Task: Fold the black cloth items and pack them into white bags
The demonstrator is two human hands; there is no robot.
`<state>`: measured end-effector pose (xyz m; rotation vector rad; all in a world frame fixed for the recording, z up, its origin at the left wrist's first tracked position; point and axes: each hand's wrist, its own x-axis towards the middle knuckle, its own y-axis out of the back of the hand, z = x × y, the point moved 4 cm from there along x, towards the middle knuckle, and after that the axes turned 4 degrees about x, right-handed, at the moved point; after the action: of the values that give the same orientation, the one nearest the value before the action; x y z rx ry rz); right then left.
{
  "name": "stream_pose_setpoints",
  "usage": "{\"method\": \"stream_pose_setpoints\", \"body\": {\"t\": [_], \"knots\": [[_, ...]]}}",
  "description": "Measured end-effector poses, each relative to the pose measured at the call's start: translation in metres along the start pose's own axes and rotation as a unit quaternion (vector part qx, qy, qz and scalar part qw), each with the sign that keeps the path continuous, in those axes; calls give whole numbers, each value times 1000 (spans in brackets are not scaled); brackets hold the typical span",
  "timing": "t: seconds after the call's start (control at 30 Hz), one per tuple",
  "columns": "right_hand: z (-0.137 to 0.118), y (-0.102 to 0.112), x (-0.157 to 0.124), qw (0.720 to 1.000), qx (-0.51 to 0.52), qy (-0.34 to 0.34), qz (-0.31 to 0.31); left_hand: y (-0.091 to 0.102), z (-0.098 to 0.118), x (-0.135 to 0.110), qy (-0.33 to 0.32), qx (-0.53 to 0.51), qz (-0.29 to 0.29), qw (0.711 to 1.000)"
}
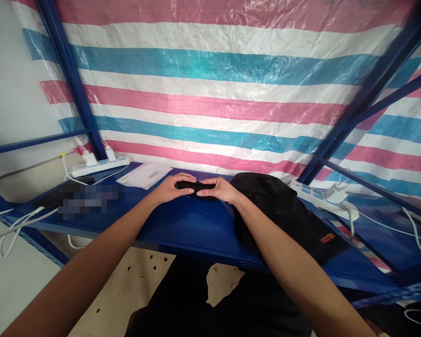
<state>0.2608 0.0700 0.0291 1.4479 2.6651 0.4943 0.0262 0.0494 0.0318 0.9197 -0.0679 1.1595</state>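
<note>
Head view: left hand (170, 187) and right hand (219, 189) pinch small black folded cloth (194, 188) between curled fingers, at middle of blue shelf (192, 224). Cloth likely soft, light, limp; best held at both ends. Larger black garment (284, 213) lies just right.

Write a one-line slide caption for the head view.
Left hand and right hand grip a small black bundle on a blue shelf, beside a black garment, before a striped tarp.
</note>
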Motion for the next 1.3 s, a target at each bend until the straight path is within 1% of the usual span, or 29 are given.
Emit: {"method": "stream_pose_setpoints", "body": {"t": [0.07,0.1,0.13,0.17,0.2,0.23,0.27,0.3,0.33,0.37,0.4,0.47,0.53,0.63,0.7,0.77,0.83,0.9,0.97,1.1,1.17,1.3], "knots": [[1,6,1,999,-29,4,32,13,-5,-1,5,97,51,994],[2,10,1,997,-51,2,52,21,-11,-3,20,162,83,983],[3,14,1,995,-71,-2,73,32,-19,-5,48,230,117,965],[4,17,1,992,-86,-10,93,44,-29,-8,89,295,152,939],[5,20,1,989,-96,-18,109,56,-40,-12,143,349,176,909],[6,22,1,987,-103,-26,122,68,-53,-16,208,389,184,878],[7,23,1,985,-110,-31,129,77,-66,-21,271,412,173,853],[7,23,1,984,-118,-34,131,85,-78,-26,327,418,149,834],[7,22,2,983,-124,-35,128,91,-87,-31,370,413,124,823],[7,21,2,983,-129,-35,125,96,-94,-34,395,404,105,818],[7,20,2,983,-132,-35,120,99,-97,-37,408,393,95,818],[6,19,2,984,-130,-35,115,102,-98,-39,406,382,95,824],[6,18,1,984,-130,-31,116,102,-95,-38,401,381,100,827],[7,19,1,984,-134,-24,116,100,-94,-38,409,377,92,826],[8,20,2,984,-135,-26,113,99,-94,-37,412,370,96,827],[8,20,2,984,-137,-30,112,100,-94,-37,409,370,107,827],[9,20,2,984,-139,-30,110,102,-91,-37,408,384,122,819],[9,20,3,983,-139,-30,112,103,-86,-37,404,399,144,811],[9,20,3,984,-139,-31,111,103,-80,-36,392,403,163,811],[8,20,3,984,-141,-24,109,102,-71,-33,367,369,193,832],[8,20,2,983,-143,-22,111,100,-69,-32,350,334,207,850],[8,19,1,983,-143,-28,115,93,-63,-27,295,281,210,889]]}}
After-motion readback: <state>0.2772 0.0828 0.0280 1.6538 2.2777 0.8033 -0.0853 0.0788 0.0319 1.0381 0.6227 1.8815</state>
